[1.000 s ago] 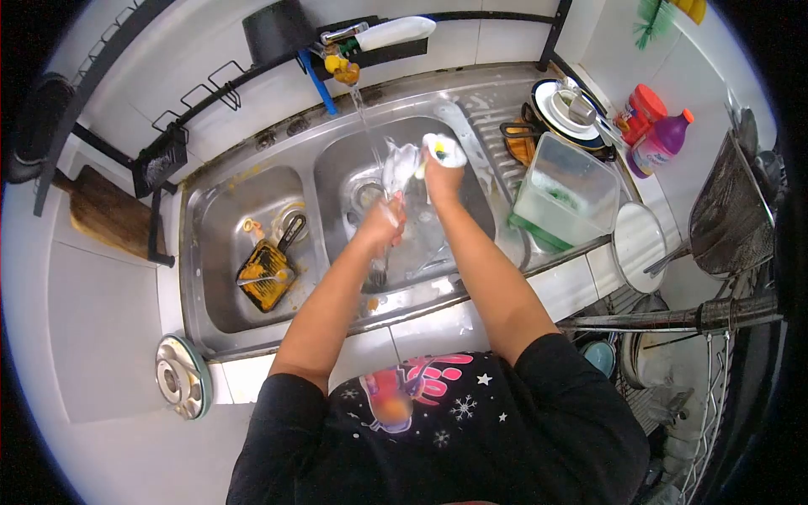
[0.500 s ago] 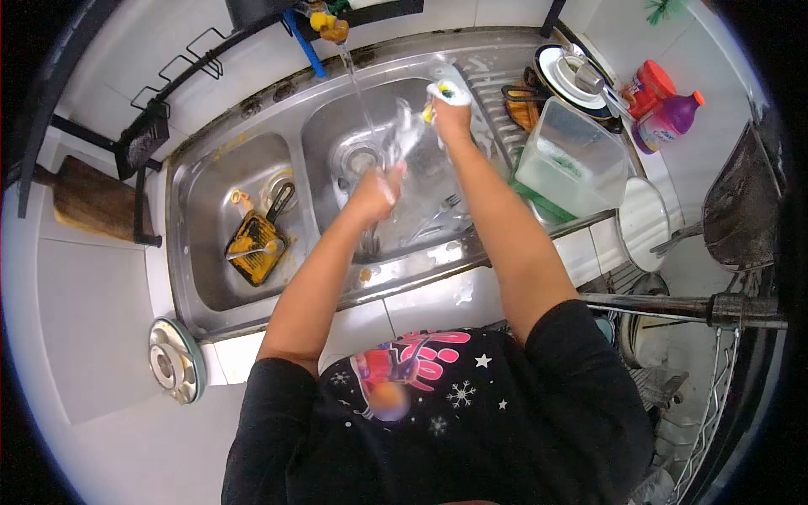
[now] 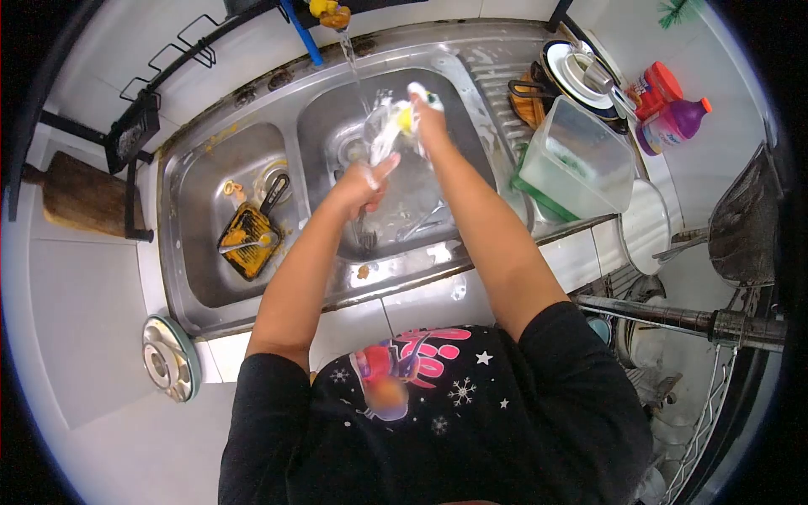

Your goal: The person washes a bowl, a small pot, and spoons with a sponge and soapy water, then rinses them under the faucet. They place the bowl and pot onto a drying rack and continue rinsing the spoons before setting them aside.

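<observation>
My left hand (image 3: 362, 187) is closed around the lower end of a foam-covered utensil (image 3: 385, 141), whose exact kind is hidden by suds and motion blur. My right hand (image 3: 429, 122) grips a soapy yellow sponge (image 3: 406, 120), pressed against or right beside the utensil's upper part. Both hands are over the right sink basin (image 3: 467, 160). Water runs from the tap (image 3: 335, 17) just behind them. Below my hands, a fork (image 3: 367, 238) and more cutlery (image 3: 425, 222) lie on the wet basin floor.
The left basin (image 3: 198, 168) holds a sauce-smeared square pan (image 3: 250, 240) with a spoon across it. On the drainboard are a clear plastic tub (image 3: 585, 160) and stacked dishes (image 3: 566, 74). A purple bottle (image 3: 676, 124) and red container (image 3: 655, 88) stand at the right.
My right hand has come left and slightly down with the sponge, closer to the utensil. My left hand has shifted a little left, and the view has moved slightly.
</observation>
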A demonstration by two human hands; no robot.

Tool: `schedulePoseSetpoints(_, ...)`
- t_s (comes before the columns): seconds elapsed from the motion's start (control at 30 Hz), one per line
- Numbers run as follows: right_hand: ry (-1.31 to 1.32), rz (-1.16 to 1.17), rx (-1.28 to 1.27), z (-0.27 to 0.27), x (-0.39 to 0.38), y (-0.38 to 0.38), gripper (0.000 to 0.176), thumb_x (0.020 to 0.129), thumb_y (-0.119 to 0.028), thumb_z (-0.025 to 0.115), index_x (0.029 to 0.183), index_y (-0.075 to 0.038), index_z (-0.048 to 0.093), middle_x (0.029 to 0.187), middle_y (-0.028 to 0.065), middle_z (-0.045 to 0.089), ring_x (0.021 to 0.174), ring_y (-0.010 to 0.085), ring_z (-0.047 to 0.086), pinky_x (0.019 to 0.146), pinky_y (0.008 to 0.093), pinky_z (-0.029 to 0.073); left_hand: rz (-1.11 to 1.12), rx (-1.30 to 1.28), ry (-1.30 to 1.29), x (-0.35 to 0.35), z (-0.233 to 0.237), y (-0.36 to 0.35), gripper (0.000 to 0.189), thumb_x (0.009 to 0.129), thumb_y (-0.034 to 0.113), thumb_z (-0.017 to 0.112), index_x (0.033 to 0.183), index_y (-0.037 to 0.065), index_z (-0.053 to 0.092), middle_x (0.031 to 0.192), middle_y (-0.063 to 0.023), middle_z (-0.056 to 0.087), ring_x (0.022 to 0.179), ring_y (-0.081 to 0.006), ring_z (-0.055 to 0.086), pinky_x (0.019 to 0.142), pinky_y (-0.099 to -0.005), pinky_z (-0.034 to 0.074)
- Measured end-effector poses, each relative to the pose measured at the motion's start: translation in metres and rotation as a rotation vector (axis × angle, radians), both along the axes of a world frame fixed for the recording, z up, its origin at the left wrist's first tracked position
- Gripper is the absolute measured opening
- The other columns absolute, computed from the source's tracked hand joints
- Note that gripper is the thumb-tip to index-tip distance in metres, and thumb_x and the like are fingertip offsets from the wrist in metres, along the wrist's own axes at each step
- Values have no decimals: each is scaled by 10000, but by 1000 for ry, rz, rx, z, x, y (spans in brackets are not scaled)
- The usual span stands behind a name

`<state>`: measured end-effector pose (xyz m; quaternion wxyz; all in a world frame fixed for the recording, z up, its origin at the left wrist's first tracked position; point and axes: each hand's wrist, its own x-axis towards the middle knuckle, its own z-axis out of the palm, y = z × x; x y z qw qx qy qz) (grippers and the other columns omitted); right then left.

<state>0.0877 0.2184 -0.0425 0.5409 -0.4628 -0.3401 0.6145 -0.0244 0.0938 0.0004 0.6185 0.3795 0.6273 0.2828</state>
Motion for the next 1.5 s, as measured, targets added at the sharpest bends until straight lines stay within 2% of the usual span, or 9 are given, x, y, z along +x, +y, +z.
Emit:
schedulePoseSetpoints(0.13, -1043, 349, 3, -47, 29, -1, 424, 669, -297, 667, 971, -8, 599, 898, 171, 620, 780, 246, 608, 700, 340, 471, 158, 106, 142, -25, -5, -11, 382, 821, 347, 559, 612, 51, 437, 456, -8, 380, 334, -105, 334, 299, -271, 255)
schedulePoseSetpoints(0.27, -1891, 1327, 452, -80, 75, -38, 396, 584, -257, 705, 892, -18, 636, 949, 159, 614, 888, 277, 595, 728, 341, 480, 282, 126, 40, -53, -15, -11, 332, 825, 304, 561, 651, 37, 468, 470, -12, 395, 339, -109, 349, 298, -274, 281)
schedulePoseSetpoints(0.57, -1558, 1330, 784, -30, 28, -44, 131, 672, -79, 565, 777, -37, 632, 868, 188, 612, 821, 324, 593, 720, 383, 473, 226, 234, 40, -26, -59, -4, 370, 852, 318, 508, 798, -47, 533, 764, -171, 625, 625, -221, 633, 452, -282, 446)
schedulePoseSetpoints(0.87, -1503, 649, 842, 72, 33, -11, 182, 687, -214, 600, 737, -41, 622, 811, 166, 616, 807, 296, 602, 734, 388, 478, 50, 385, 441, -17, -45, 0, 297, 854, 262, 500, 714, 15, 588, 559, -114, 547, 480, -213, 520, 499, -344, 409)
schedulePoseSetpoints(1.0, -745, 359, 826, 37, 27, 12, 265, 636, -179, 703, 845, -39, 620, 803, 143, 625, 771, 272, 614, 675, 342, 488, 42, 436, 344, -17, -12, -6, 324, 867, 290, 472, 731, 17, 581, 495, -42, 466, 366, -134, 402, 376, -275, 324)
schedulePoseSetpoints(1.13, -87, 238, 65, -7, -6, -7, 397, 709, -195, 668, 1044, -16, 553, 854, 92, 635, 798, 208, 608, 702, 295, 466, 305, 195, -140, -2, -5, -2, 249, 854, 246, 478, 745, 33, 549, 509, -44, 474, 355, -131, 402, 341, -280, 320)
schedulePoseSetpoints(1.23, -56, 32, 184, 4, -45, -48, 263, 772, -207, 616, 942, -15, 556, 824, 107, 608, 758, 199, 557, 676, 303, 430, 289, 201, -149, 6, -33, 3, 198, 836, 213, 491, 759, 34, 522, 511, -50, 469, 344, -137, 407, 319, -293, 315)
schedulePoseSetpoints(1.37, -566, -177, 484, -2, -34, -5, 201, 796, -252, 525, 786, -54, 556, 820, 170, 577, 750, 371, 543, 651, 411, 429, 295, 125, -209, 26, -22, -14, 244, 837, 245, 516, 724, 33, 473, 480, -52, 429, 337, -152, 385, 313, -305, 308)
schedulePoseSetpoints(1.5, -629, -191, 242, 23, -8, 11, 279, 796, -295, 520, 807, -24, 584, 832, 197, 589, 811, 372, 548, 697, 423, 423, 203, 53, -169, 11, -22, -22, 295, 850, 272, 515, 677, 43, 446, 470, -35, 403, 334, -148, 356, 315, -303, 295)
